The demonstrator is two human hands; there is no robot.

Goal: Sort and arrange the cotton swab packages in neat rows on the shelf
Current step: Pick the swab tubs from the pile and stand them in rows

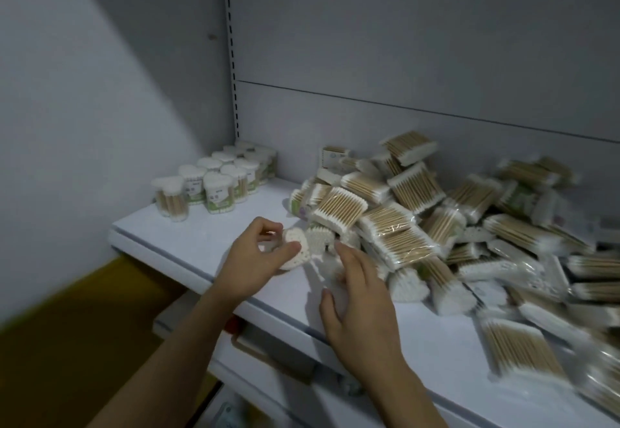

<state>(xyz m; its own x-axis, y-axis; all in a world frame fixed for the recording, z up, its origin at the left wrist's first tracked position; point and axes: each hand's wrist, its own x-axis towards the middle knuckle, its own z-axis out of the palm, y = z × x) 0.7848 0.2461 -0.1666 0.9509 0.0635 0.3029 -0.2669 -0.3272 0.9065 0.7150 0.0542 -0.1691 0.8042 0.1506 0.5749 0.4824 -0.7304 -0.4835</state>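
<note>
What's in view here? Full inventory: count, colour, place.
heart-shaped swab tubs: about a dozen, white tops, green labels; upright in rows, shelf's back left
flat swab packs: too many to count, tan sticks, white tips; loose pile, shelf's right
held swab pack: one, white end showing; front of pile
shelf: one, white
back panel: one, grey; behind shelf
slotted upright: one, grey; panel's left edge
floor: yellowish; lower left
left hand: pinches held swab pack
right hand: fingers straight, touching pile's front
</note>
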